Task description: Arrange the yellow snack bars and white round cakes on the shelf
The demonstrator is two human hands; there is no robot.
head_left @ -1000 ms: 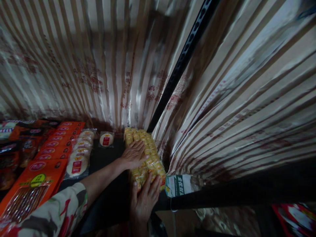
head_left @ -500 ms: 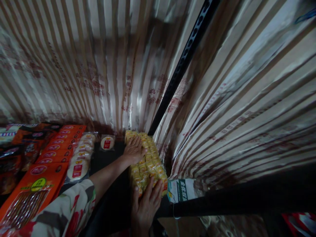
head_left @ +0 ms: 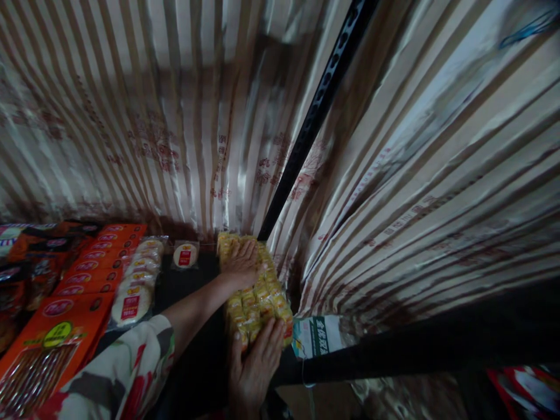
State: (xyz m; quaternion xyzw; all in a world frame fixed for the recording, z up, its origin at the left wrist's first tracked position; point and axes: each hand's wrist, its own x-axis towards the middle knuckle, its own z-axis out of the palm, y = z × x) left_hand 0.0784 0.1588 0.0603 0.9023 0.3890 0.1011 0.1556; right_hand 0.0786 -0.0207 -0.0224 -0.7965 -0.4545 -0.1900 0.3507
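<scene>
Head view is showing a block of small yellow plastic-wrapped snack packets (head_left: pixel 258 294) lying on a dark shelf (head_left: pixel 192 280), pushed into the shelf's far right corner, at about 6 o'clock from the foot of a black perforated metal upright (head_left: pixel 321 99). The left hand (head_left: pixel 242 262) is resting palm down on the far end of the block, its fingers (head_left: pixel 252 252) spread flat and pointing toward 1 o'clock, so the packets are lying under them and running back toward 6 o'clock. The right hand (head_left: pixel 254 364) is pressing against the near end of the block from 6 o'clock, its fingers (head_left: pixel 268 344) stretched out and slightly apart, the tips overlapping the nearest row of packets. Neither hand is closing around anything; both are lying open against the wrappers, with the block sitting between them.

A floral-patterned sleeve (head_left: pixel 118 379) is covering the left forearm at 8 o'clock from the block. At 9 o'clock from it, round pale cakes in clear wrappers with red labels (head_left: pixel 135 280) are lying in a row, with one more such cake (head_left: pixel 185 255) apart at the back. Orange flat snack packs (head_left: pixel 70 291) are lying further toward 9 o'clock. A white and green printed carton (head_left: pixel 317 335) is sitting just beside the block at 4 o'clock. Shiny striped cream and brown sheeting (head_left: pixel 175 116) is hanging behind the shelf.
</scene>
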